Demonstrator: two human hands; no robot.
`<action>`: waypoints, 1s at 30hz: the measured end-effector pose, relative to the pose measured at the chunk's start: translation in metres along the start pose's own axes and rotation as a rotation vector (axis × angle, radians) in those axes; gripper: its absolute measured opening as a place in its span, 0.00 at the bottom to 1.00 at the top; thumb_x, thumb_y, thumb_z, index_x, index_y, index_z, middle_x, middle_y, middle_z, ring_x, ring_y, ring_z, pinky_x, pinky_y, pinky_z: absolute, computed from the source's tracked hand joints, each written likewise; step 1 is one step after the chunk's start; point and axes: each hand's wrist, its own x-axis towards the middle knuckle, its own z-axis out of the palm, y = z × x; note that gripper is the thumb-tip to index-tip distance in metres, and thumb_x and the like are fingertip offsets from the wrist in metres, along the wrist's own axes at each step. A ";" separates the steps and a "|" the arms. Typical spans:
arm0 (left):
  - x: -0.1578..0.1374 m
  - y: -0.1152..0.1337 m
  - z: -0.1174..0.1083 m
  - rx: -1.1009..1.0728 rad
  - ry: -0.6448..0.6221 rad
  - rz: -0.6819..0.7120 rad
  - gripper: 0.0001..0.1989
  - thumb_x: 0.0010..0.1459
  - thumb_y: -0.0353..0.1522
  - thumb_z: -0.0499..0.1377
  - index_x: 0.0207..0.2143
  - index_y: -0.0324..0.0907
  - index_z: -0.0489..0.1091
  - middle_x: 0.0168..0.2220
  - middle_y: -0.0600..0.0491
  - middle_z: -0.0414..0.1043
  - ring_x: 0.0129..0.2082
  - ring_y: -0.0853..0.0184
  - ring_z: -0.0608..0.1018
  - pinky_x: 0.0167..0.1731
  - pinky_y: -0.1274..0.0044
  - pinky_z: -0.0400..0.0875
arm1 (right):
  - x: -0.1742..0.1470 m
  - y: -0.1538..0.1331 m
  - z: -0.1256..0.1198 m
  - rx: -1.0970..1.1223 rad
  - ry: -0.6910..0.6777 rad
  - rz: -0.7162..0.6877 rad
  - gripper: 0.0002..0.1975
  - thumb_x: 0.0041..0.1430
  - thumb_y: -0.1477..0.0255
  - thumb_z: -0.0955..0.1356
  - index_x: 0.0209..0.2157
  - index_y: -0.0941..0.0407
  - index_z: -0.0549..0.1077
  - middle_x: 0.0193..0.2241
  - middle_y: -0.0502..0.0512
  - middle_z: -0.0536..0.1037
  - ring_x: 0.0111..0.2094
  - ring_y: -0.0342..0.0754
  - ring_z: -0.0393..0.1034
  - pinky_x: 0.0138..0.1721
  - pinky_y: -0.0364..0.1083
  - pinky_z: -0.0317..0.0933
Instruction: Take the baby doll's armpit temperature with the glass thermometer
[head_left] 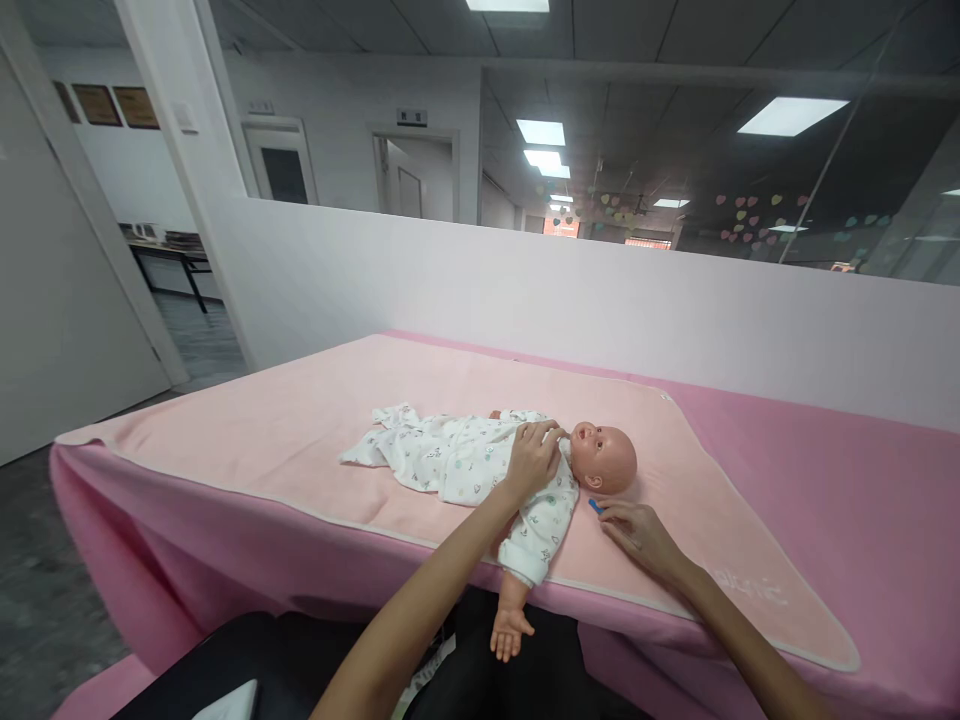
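A baby doll [604,458] lies on its back on a peach blanket [300,400], its head to the right and one arm hanging over the table's near edge. It wears a white printed outfit [465,460]. My left hand [534,457] rests on the doll's upper chest near the neck, fingers bent together; whether anything is between them is hidden. Just below the doll's head, my right hand [637,530] pinches a small blue object [596,506], too small to name, close to the blanket.
A pink cloth [862,480] covers the table under the blanket. Behind it runs a low white wall [600,310] with glass above. At left stand a door [67,280] and an open doorway. A white flat item [229,703] lies at the bottom left.
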 end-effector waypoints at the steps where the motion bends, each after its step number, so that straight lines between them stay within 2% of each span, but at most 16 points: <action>1: 0.001 0.002 0.006 0.000 -0.031 0.008 0.12 0.53 0.25 0.49 0.40 0.42 0.65 0.41 0.50 0.68 0.41 0.65 0.68 0.42 0.71 0.58 | 0.000 0.001 0.000 -0.018 -0.008 0.003 0.13 0.58 0.67 0.60 0.35 0.55 0.74 0.43 0.57 0.75 0.46 0.51 0.68 0.46 0.51 0.64; 4: -0.002 0.001 0.015 0.016 -0.072 -0.056 0.12 0.53 0.26 0.50 0.40 0.41 0.65 0.42 0.49 0.68 0.42 0.64 0.68 0.42 0.71 0.58 | -0.007 0.005 -0.002 -0.092 -0.006 0.034 0.15 0.58 0.66 0.60 0.41 0.55 0.73 0.45 0.56 0.74 0.47 0.51 0.67 0.49 0.52 0.62; 9: -0.009 -0.003 0.016 0.056 -0.092 -0.121 0.06 0.54 0.29 0.51 0.32 0.43 0.67 0.40 0.51 0.68 0.40 0.64 0.68 0.43 0.68 0.57 | -0.024 0.021 -0.001 -0.248 -0.018 0.025 0.20 0.56 0.62 0.62 0.49 0.53 0.68 0.48 0.57 0.71 0.50 0.53 0.65 0.51 0.54 0.60; 14: -0.013 0.001 0.015 0.066 -0.049 -0.178 0.06 0.53 0.29 0.51 0.31 0.43 0.67 0.37 0.52 0.69 0.38 0.65 0.68 0.44 0.68 0.56 | -0.028 0.026 0.004 -0.309 -0.037 -0.008 0.22 0.56 0.61 0.62 0.51 0.54 0.66 0.50 0.56 0.69 0.52 0.53 0.62 0.54 0.55 0.56; 22: -0.019 0.005 0.011 0.042 0.002 -0.217 0.05 0.51 0.28 0.53 0.31 0.43 0.67 0.33 0.53 0.69 0.37 0.66 0.69 0.46 0.68 0.55 | -0.030 0.027 0.000 -0.300 -0.060 -0.029 0.23 0.55 0.62 0.62 0.52 0.54 0.66 0.52 0.58 0.67 0.53 0.54 0.61 0.53 0.56 0.58; 26: -0.021 0.007 0.009 0.019 0.025 -0.218 0.06 0.52 0.27 0.53 0.32 0.43 0.67 0.34 0.52 0.69 0.37 0.66 0.69 0.46 0.67 0.55 | -0.026 0.015 0.005 -0.296 0.080 -0.082 0.18 0.56 0.66 0.62 0.47 0.54 0.70 0.49 0.58 0.70 0.50 0.54 0.64 0.49 0.55 0.62; 30: -0.023 0.007 0.008 0.046 0.064 -0.232 0.08 0.53 0.26 0.51 0.33 0.44 0.68 0.40 0.50 0.68 0.41 0.64 0.69 0.45 0.67 0.56 | 0.016 -0.014 0.023 -0.226 0.317 -0.238 0.13 0.56 0.72 0.61 0.42 0.55 0.72 0.43 0.58 0.74 0.47 0.52 0.67 0.48 0.54 0.63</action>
